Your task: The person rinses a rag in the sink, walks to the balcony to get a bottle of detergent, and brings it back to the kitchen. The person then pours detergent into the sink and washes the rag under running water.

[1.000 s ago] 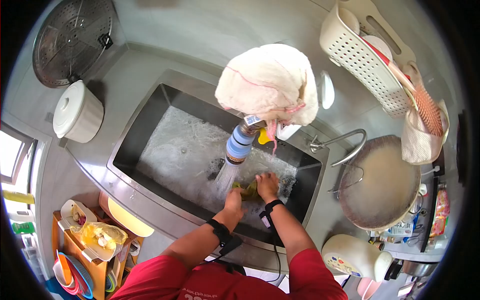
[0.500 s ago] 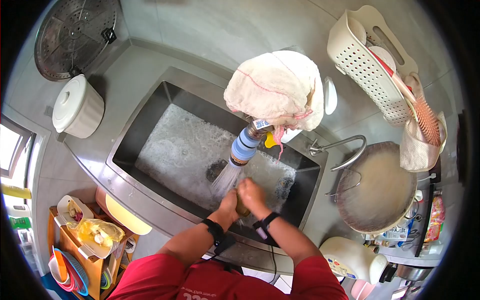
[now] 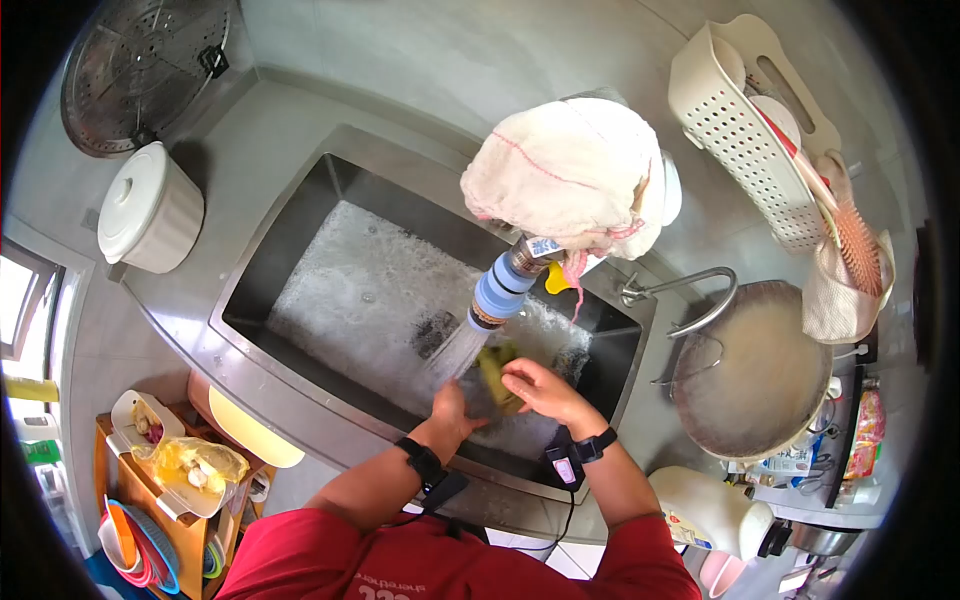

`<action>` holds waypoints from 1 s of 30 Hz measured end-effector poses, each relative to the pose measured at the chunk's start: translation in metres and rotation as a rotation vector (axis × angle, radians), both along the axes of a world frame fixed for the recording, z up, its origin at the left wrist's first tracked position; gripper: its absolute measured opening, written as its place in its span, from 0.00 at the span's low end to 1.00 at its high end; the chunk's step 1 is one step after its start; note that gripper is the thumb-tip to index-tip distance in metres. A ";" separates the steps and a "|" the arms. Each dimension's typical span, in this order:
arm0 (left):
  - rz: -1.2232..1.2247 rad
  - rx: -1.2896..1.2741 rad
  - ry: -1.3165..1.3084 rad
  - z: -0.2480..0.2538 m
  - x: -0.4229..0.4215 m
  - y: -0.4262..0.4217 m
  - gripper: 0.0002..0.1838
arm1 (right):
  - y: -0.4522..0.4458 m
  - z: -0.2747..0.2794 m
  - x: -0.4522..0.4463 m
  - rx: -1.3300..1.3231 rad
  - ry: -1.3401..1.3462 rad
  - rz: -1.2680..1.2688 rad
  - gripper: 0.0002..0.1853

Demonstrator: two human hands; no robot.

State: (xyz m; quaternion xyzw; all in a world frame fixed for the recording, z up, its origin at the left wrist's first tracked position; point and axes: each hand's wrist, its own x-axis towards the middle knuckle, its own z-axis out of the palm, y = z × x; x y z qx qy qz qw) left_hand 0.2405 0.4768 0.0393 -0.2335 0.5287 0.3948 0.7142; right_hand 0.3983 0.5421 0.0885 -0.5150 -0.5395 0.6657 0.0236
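Note:
Over the foamy water in the dark sink (image 3: 270, 235), my right hand (image 3: 543, 390) grips a wet yellow-green cloth (image 3: 497, 378) that hangs toward the middle. My left hand (image 3: 450, 412) is just to the left of the cloth, with its thumb raised and its fingers apart, partly in the water; nothing shows in it. Water sprays from the blue faucet head (image 3: 503, 288) down and to the left, above my left hand. A white cloth with pink stripes (image 3: 560, 175) covers the top of the faucet.
Left of the sink stands a white lidded pot (image 3: 150, 210). To the right are a thin curved tap (image 3: 690, 285), a large round pan of cloudy liquid (image 3: 755, 370), and a big white bottle (image 3: 700, 505). A perforated white basket (image 3: 745, 140) hangs on the wall.
The hands came together around the cloth, then moved apart. Now my right hand has it, spread out more, and my left hand has let go. The view has shifted slightly.

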 end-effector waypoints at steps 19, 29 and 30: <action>-0.025 0.060 -0.055 -0.056 0.005 0.000 0.30 | -0.017 -0.146 -0.040 0.132 0.054 -0.166 0.18; 0.268 0.425 -0.354 -0.139 0.023 -0.007 0.20 | -0.038 -0.057 -0.060 0.747 -0.192 -0.073 0.15; 0.024 0.086 -0.034 -0.029 0.020 0.008 0.19 | -0.020 -0.075 -0.053 0.774 -0.273 -0.053 0.15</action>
